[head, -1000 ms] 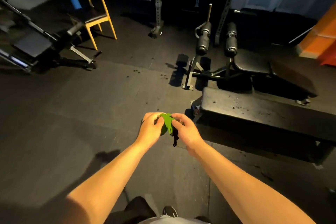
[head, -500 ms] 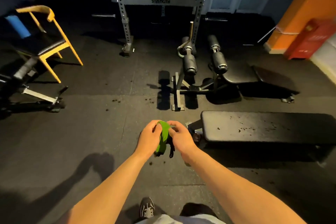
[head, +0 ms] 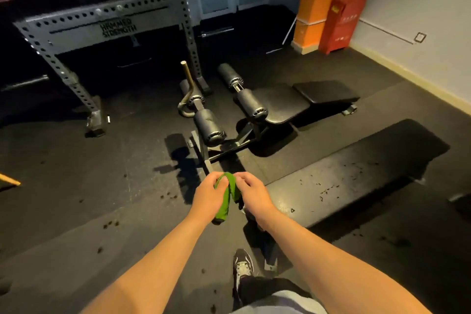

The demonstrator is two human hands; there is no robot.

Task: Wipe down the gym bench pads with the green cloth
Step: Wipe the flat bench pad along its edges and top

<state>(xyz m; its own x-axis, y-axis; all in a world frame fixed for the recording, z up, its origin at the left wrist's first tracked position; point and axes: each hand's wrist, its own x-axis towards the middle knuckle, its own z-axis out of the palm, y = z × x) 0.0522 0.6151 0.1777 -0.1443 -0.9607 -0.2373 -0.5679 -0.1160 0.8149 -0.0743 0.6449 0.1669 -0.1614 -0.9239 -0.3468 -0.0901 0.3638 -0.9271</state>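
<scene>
I hold a folded green cloth point(head: 227, 197) in front of me with both hands. My left hand point(head: 209, 197) grips its left side and my right hand point(head: 253, 196) pinches its top right edge. The cloth hangs down between them over the floor. A long flat black bench pad point(head: 351, 178) lies just right of my hands, speckled with dark crumbs. Behind it stands a second bench with a black seat pad point(head: 283, 103), a back pad point(head: 325, 90) and black foam rollers point(head: 209, 126).
A grey perforated steel rack point(head: 102, 30) stands at the back left. An orange pillar point(head: 323, 0) and a red cabinet point(head: 342, 21) are at the back right by the wall. Dark crumbs dot the black rubber floor point(head: 89, 186). My shoe point(head: 242, 266) is near the flat bench's foot.
My view has swung right and closer to the flat bench; the yellow chair has left the frame. Both hands keep hold of the cloth, which now hangs longer between them.
</scene>
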